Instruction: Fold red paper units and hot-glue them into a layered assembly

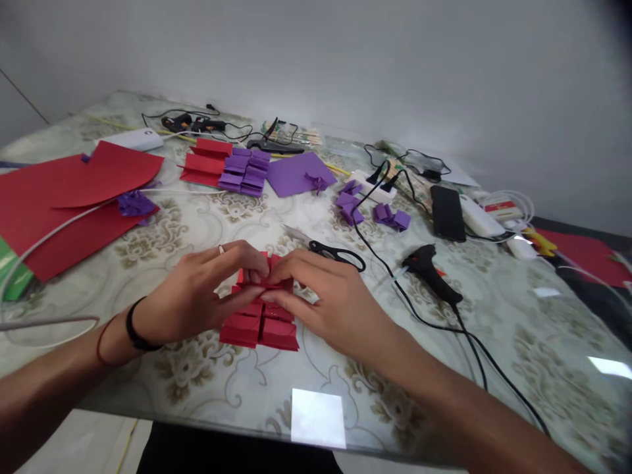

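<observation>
A strip of folded red paper pieces (260, 324) lies on the glass-topped table (316, 388) just in front of me. My left hand (197, 296) and my right hand (326, 299) meet over its far end, the fingertips of both pinched on the top red fold. A ring shows on my left hand and dark bands circle that wrist. Black-handled scissors (338, 253) lie just beyond my right hand.
A black glue gun (430, 271) with a trailing cord lies to the right. Red paper sheets (64, 197) cover the left. Farther back sit folded red and purple pieces (232, 168), a purple sheet (299, 174), small purple folds (390, 216), a phone (447, 212), a power strip (370, 185) and cables.
</observation>
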The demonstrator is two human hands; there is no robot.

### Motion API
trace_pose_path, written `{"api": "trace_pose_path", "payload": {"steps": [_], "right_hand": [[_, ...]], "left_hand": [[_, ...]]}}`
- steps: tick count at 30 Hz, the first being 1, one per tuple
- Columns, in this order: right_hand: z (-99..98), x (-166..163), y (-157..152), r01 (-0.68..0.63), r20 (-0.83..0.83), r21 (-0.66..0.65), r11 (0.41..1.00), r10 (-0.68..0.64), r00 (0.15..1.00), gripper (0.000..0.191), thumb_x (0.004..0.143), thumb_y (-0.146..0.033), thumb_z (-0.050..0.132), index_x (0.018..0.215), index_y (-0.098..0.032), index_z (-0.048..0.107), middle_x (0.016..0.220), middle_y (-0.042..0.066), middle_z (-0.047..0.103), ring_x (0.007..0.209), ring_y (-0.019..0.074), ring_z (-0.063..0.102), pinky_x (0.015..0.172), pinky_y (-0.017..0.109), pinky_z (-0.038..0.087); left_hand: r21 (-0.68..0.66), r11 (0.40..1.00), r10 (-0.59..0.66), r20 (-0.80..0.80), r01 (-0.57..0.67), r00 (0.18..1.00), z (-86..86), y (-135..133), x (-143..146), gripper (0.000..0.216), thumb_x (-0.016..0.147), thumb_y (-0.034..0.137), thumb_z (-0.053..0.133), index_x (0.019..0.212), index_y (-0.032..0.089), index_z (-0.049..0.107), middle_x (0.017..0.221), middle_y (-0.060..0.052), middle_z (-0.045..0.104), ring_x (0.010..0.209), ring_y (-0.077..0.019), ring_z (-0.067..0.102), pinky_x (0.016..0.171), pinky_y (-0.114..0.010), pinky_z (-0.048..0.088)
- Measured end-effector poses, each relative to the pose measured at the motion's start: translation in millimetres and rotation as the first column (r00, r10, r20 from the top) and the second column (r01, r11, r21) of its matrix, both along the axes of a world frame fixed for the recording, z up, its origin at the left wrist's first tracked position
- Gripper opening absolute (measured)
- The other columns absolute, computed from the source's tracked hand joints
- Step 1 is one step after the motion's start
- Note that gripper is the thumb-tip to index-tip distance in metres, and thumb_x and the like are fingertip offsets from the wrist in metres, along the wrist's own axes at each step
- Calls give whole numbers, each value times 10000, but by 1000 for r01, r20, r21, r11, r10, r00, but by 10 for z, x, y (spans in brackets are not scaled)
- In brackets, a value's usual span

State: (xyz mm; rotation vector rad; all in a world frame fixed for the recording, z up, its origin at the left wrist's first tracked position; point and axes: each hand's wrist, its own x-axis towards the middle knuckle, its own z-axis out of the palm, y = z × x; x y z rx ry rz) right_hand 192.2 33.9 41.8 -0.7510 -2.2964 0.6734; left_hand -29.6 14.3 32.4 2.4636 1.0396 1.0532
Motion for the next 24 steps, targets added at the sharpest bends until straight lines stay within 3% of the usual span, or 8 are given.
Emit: {"api": "trace_pose_path", "payload": {"steps": [5,11,16,24], "right_hand": [[21,88,84,11,54,-34,999,-9,999,72,964,-146,695,910,-193,693,891,19,738,781,167,691,742,293,545],[-52,414,90,160,122,-70,985,-150,981,99,914,-157,731,855,-224,689,936,23,737,842,187,703,782,314,551],[-178,502,25,144,155,-110,983,-126,980,116,923,-142,715,866,-238,683,878,9,738,797,175,710,751,292,566],[-312,438,-58,78,128,-69,995,-68,989,115,958,-117,670,961,-226,706,925,38,758,831,184,735,783,302,602]], "left_hand": [[-62,998,-12,1,12,1000,-47,21,16,185,946,169,669,1090,229,569,1038,-46,711,952,-193,715,830,-320,591],[-197,979,-88,-148,58,985,-254,81,43,484,818,380,820,1204,230,568,1278,-113,655,1251,-318,605,1070,-485,523],[-263,963,-124,-236,60,964,-415,88,44,657,757,393,851,1319,225,553,1380,-154,627,1306,-366,585,1105,-541,481],[-276,960,-131,-280,51,951,-492,99,39,625,780,388,839,1318,194,588,1371,-166,651,1269,-368,624,1102,-532,481]]}}
